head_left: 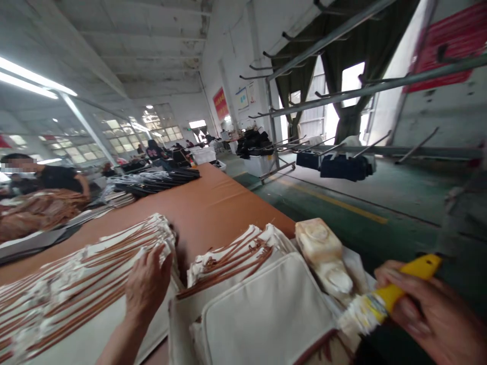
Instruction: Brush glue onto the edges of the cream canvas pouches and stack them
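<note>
My right hand (422, 304) grips a yellow-handled brush (391, 296) whose bristles are caked in white; the bristles sit beside the right edge of a cream bag panel (262, 314). My left hand (148, 279) rests on the right end of a long row of overlapping cream pieces with brown edges (87, 289), fingers bent over their top; whether it pinches one I cannot tell. A smaller stack of similar pieces (236, 256) lies behind the bag panel. Two whitish, stained containers (319, 243) stand at the table's right edge, just behind the brush.
The brown tabletop (213, 203) stretches away, with black pieces (155, 182) stacked at its far left. A person (57, 177) stands at left by a brown heap (41, 213). At right is a metal rack (327, 96) with prongs and hanging dark items (346, 167).
</note>
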`<action>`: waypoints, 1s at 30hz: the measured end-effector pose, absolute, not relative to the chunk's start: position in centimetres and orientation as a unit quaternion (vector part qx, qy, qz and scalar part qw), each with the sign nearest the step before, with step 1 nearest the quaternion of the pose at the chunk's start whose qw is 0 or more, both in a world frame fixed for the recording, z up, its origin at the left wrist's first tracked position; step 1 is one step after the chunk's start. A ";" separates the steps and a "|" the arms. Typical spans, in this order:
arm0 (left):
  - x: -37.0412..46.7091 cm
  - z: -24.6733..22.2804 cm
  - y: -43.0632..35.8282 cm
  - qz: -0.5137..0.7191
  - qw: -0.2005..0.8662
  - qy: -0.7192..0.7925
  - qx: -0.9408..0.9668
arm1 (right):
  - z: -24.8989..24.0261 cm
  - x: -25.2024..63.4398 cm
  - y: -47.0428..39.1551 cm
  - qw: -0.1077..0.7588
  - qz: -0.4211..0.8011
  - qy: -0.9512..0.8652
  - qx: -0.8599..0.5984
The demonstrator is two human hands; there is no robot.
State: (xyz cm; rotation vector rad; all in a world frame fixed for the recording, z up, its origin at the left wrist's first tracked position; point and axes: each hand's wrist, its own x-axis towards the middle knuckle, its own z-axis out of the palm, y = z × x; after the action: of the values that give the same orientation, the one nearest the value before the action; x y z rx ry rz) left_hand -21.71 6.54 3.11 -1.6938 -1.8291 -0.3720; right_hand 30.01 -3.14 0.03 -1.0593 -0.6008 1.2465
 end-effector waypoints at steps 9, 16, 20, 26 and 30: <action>6.1 -0.5 3.9 -0.033 0.072 -0.327 -0.942 | 2.8 34.2 -5.3 0.682 0.557 -0.228 -0.417; 11.6 -0.9 5.5 0.016 0.090 -0.271 -0.958 | 2.6 37.3 -6.8 0.707 0.561 -0.202 -0.380; 12.2 -0.5 5.6 0.041 0.124 -0.289 -0.948 | 2.6 37.9 -7.6 0.705 0.565 -0.207 -0.375; 11.9 2.3 3.4 0.050 0.159 -0.268 -0.949 | 3.2 38.2 -8.8 0.710 0.571 -0.202 -0.358; 9.3 7.1 2.0 0.043 0.173 -0.301 -0.937 | 4.0 38.3 -9.4 0.713 0.573 -0.217 -0.340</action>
State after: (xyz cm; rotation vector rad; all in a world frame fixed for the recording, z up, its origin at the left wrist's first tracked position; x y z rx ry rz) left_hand 9.27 2.02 7.06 -2.6578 -0.8542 0.1221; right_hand 38.30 -9.38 4.00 -0.7534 -0.4813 1.2695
